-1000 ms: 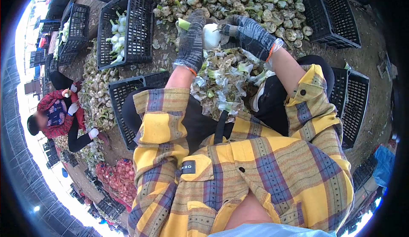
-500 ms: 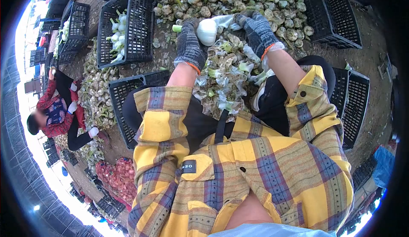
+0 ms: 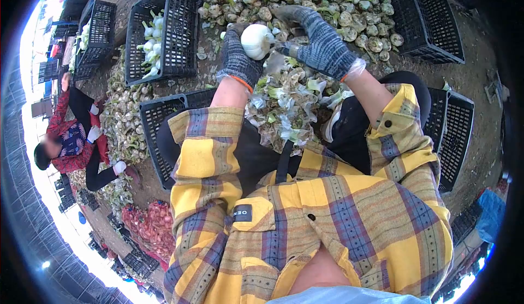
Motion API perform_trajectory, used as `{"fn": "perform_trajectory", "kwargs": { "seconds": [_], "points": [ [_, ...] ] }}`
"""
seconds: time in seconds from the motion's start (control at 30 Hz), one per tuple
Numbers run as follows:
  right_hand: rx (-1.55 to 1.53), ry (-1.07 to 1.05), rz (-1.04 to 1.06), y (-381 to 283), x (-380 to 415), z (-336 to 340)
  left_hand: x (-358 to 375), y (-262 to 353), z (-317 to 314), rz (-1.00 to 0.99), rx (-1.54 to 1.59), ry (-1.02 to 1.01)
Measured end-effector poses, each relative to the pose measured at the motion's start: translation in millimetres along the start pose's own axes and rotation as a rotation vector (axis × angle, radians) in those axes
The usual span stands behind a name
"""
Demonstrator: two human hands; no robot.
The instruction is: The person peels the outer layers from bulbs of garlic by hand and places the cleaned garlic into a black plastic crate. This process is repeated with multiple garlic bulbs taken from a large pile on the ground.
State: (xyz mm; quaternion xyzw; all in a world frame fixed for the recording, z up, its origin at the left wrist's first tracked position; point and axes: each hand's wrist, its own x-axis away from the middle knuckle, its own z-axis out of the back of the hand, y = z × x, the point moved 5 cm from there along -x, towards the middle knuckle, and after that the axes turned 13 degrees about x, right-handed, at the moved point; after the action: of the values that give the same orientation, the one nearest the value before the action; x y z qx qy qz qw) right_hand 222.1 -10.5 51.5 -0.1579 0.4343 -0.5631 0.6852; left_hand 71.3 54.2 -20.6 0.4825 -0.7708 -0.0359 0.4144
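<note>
A peeled white garlic bulb [image 3: 255,40] is gripped in my left hand [image 3: 238,58], which wears a grey knit glove. My right hand [image 3: 319,42], gloved the same way, is just to the right of the bulb with thumb and fingers spread apart. Its thumb tip points at the bulb's root end. Below both hands lies a heap of loose garlic skins [image 3: 289,102], between my legs. A blurred pale scrap shows just over the top of this heap.
Unpeeled garlic bulbs [image 3: 355,14] are piled in front of me. A black crate [image 3: 131,58] with cleaned garlic stands at front left, other crates [image 3: 436,36] at right. At far left sits another person [image 3: 71,140] beside more garlic. Red net sacks [image 3: 147,227] lie behind.
My right hand has come away from the strip of skin it was pulling, and its fingers have opened. The bulb has turned in my left hand and shifted slightly left.
</note>
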Motion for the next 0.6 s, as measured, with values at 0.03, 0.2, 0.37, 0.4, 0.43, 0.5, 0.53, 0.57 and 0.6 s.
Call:
{"fn": "perform_trajectory", "kwargs": {
  "seconds": [0.03,0.2,0.37,0.4,0.43,0.5,0.53,0.57,0.6],
  "points": [
    [0.001,0.001,-0.001,-1,-1,-5,0,-2,0,0.004,-0.028,0.006],
    [-0.087,-0.164,0.012,-10,6,-25,-19,-6,3,0.041,-0.039,-0.264],
    [0.035,-1.004,0.053,-21,56,-61,-6,4,6,-0.018,-0.062,0.042],
    [0.066,-1.009,0.045,-7,68,-67,-14,6,17,0.025,-0.013,0.104],
    [0.229,-0.987,0.109,-6,68,-62,-23,9,28,0.067,0.038,0.169],
    [0.225,-0.874,0.01,12,71,-59,-26,33,26,-0.049,0.038,0.121],
    [0.225,-0.872,0.017,18,73,-61,-31,55,24,-0.135,0.096,0.045],
    [0.299,-0.774,0.023,23,73,-59,-36,85,23,-0.214,0.153,-0.033],
    [0.373,-0.676,0.026,28,71,-55,-39,116,19,-0.249,0.289,-0.203]
  ]
}}
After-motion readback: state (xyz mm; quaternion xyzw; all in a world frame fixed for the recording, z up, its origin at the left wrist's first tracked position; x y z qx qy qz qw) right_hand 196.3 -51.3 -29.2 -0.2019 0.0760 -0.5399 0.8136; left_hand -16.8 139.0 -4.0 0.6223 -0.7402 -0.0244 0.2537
